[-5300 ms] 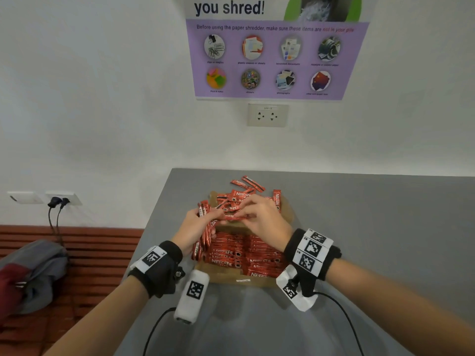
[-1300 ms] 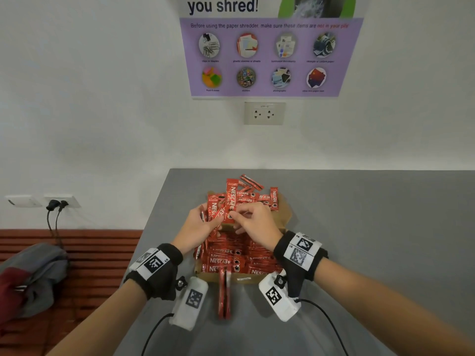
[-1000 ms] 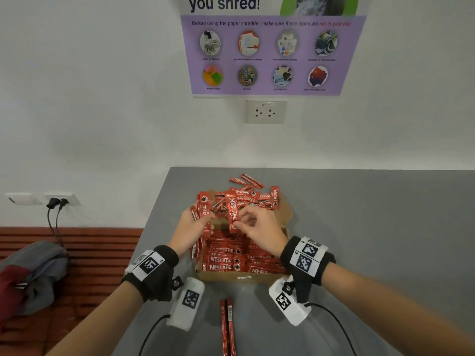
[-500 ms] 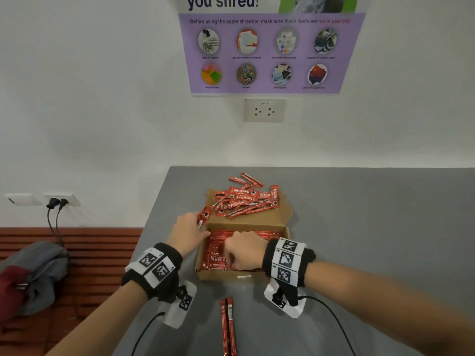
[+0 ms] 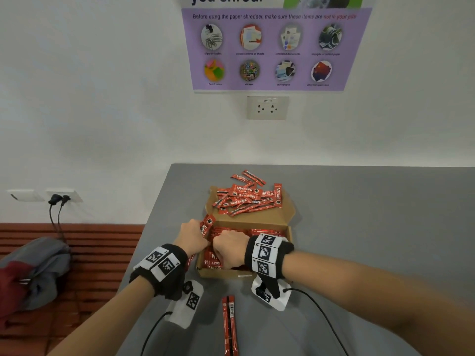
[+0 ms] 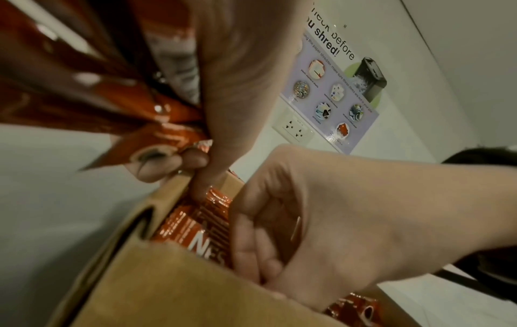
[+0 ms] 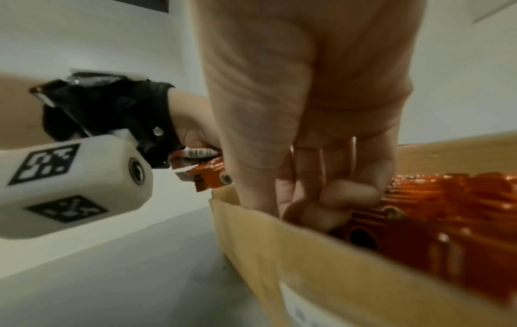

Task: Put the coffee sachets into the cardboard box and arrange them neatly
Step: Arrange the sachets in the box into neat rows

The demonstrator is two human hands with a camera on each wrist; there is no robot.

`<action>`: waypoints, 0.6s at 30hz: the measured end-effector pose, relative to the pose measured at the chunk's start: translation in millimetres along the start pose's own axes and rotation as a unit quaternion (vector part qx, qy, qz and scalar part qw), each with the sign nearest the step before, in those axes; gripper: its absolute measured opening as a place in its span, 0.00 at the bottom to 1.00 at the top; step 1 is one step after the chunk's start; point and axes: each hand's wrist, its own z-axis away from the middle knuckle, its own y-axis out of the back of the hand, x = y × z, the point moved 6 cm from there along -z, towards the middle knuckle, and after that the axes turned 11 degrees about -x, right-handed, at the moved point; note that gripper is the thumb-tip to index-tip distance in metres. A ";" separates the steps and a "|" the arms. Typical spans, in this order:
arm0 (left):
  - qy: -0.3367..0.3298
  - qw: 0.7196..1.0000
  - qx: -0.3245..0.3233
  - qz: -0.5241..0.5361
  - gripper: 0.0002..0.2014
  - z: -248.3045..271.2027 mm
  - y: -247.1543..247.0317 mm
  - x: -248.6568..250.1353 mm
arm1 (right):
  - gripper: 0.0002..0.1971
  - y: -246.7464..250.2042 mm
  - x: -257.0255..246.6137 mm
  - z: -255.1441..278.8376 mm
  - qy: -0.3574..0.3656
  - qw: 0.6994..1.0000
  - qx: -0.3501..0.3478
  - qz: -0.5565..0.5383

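The open cardboard box (image 5: 226, 274) stands on the grey table (image 5: 359, 227), packed with rows of red coffee sachets (image 5: 267, 232). My left hand (image 5: 191, 236) grips a bundle of sachets (image 5: 207, 224) at the box's left rim; the left wrist view shows the bundle (image 6: 84, 88) fanned in that hand. Inside the near left corner my right hand (image 5: 227, 249) has its fingers (image 7: 321, 199) curled and pinched on a sachet among the rows, mostly hidden by the box wall (image 7: 279, 254). Several loose sachets (image 5: 246, 199) lie on the folded-back lid. Two sachets (image 5: 229, 325) lie in front of the box.
The table's left edge (image 5: 154, 227) drops to a slatted wooden bench with a grey and red bag (image 5: 33, 273). A white wall with a socket (image 5: 267, 107) rises just behind the table. Wrist-camera cables (image 5: 316, 312) trail over the near tabletop.
My right hand came down from the lid with a sachet into the box's near left corner and stays there. My left hand lowered its bundle to the left rim.
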 end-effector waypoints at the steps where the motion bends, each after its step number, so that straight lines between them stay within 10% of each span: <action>1: 0.001 1.000 -0.002 -0.002 0.13 -0.8 -0.5 -1.2 | 0.12 -0.1 0.0 -1.0 -0.001 1.000 0.005 0.006; 18: -0.004 1.000 -0.006 -0.002 0.13 -9.4 -3.4 -8.7 | 0.12 -1.8 7.0 -0.5 -0.013 1.000 0.017 0.014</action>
